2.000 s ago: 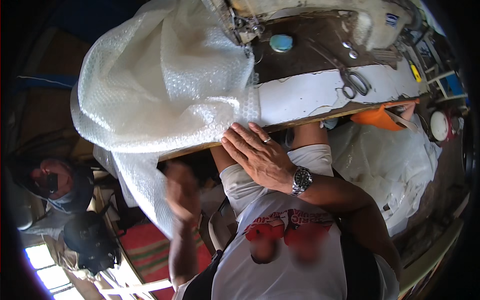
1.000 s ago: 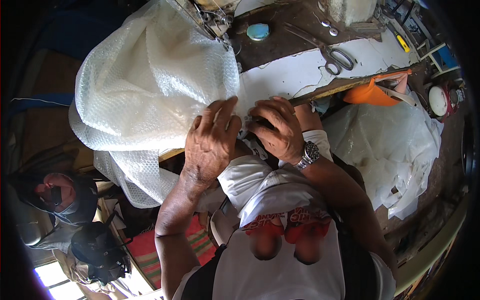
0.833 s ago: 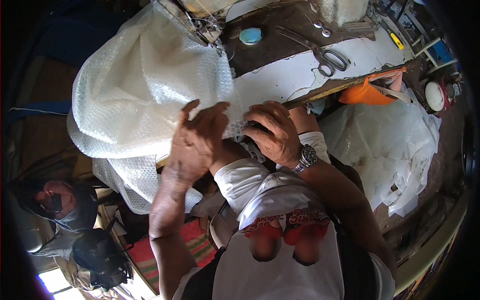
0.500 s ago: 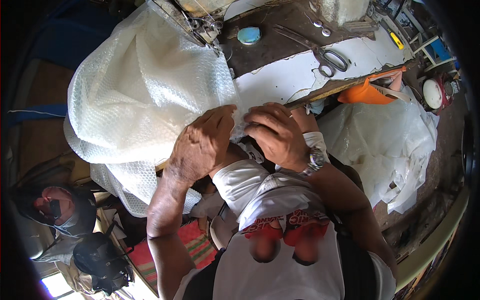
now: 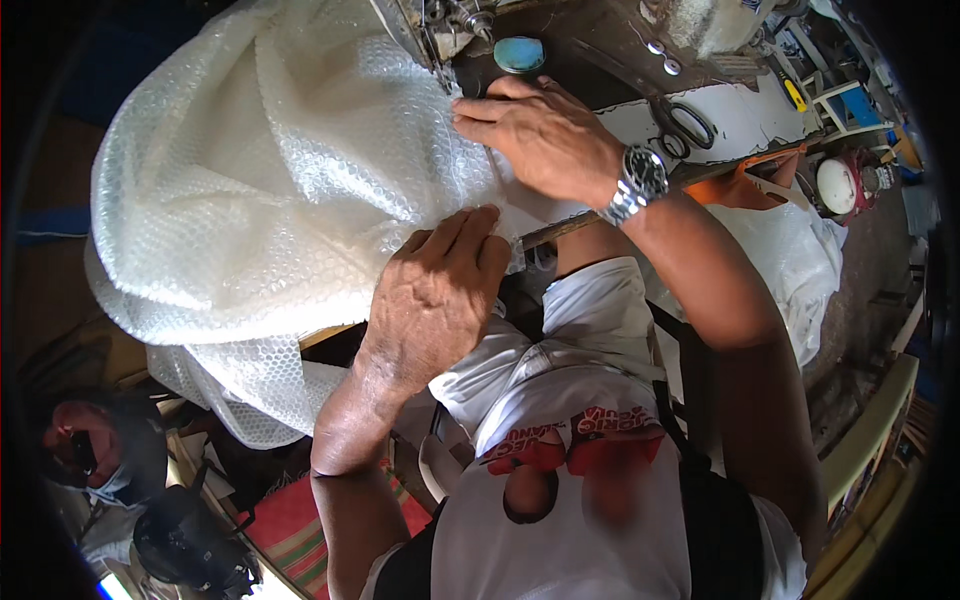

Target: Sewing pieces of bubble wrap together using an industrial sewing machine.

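A big, billowing sheet of clear bubble wrap (image 5: 240, 220) covers the left of the worktable, its right edge running up under the sewing machine (image 5: 450, 30). My left hand (image 5: 430, 295) is on the near end of that edge, fingers bent together with the wrap between thumb and fingers. Farther up, my right hand (image 5: 545, 140), with a metal watch on its wrist, lies palm down with fingers stretched out. Its fingertips touch the wrap's edge just below the machine's needle area. The right thumb is partly hidden.
Beyond my right hand lie a round blue-green object (image 5: 519, 55) and large scissors (image 5: 680, 125). A yellow cutter (image 5: 793, 93) is at the far right. An orange bag (image 5: 735, 188) and white plastic sheeting (image 5: 780, 250) are below the table's edge. A black bag (image 5: 190, 540) stands lower left.
My right hand has moved up and forward from beside the left hand to the wrap near the needle. The left hand has shifted slightly right and down. The view has also shifted.
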Demonstrator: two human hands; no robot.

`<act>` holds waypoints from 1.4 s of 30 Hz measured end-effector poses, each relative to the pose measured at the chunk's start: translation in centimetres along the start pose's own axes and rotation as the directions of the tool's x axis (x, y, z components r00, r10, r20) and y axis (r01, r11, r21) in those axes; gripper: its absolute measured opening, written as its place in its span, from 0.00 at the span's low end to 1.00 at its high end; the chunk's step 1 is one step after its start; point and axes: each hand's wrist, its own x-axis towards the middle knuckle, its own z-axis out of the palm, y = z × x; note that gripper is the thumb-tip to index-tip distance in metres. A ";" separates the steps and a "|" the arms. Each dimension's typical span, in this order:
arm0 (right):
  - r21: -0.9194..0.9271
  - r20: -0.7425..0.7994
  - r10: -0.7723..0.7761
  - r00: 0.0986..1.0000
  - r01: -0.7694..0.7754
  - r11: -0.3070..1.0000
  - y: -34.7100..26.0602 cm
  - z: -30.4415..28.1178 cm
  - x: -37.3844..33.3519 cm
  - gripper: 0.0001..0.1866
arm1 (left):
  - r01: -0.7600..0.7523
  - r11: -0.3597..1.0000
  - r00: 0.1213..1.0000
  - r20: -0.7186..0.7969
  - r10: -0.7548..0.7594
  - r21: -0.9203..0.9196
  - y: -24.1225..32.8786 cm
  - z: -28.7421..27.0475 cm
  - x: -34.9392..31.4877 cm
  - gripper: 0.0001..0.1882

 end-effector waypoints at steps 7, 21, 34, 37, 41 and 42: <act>-0.314 -0.012 -0.012 1.000 0.007 0.949 -2.4 0.7 -0.2 0.21 | 0.011 0.999 1.000 0.004 -0.011 0.042 0.2 0.3 0.3 0.10; -0.180 -0.044 -0.010 0.999 0.002 0.984 -4.3 0.2 -4.7 0.27 | 0.027 0.998 0.998 -0.061 -0.024 0.049 0.6 0.5 -0.1 0.12; 0.128 -0.168 0.049 0.985 -0.028 0.991 -5.8 0.7 -9.1 0.29 | -0.087 0.990 0.956 0.288 0.051 0.114 -8.6 -5.8 5.7 0.09; 0.095 -0.148 0.080 0.986 -0.066 0.993 -6.5 1.1 -9.3 0.30 | 0.316 0.897 0.931 0.079 -0.355 0.308 -17.0 -5.4 12.0 0.14; 0.081 -0.287 0.025 0.958 -0.002 0.997 -6.6 2.0 -9.2 0.30 | 0.174 0.953 0.984 -0.084 -0.158 0.249 -21.9 -2.7 15.8 0.17; 0.097 -0.244 0.035 0.969 -0.012 0.995 -6.5 2.3 -9.2 0.29 | 0.175 0.958 0.984 -0.018 -0.175 0.229 -22.2 -2.0 16.0 0.17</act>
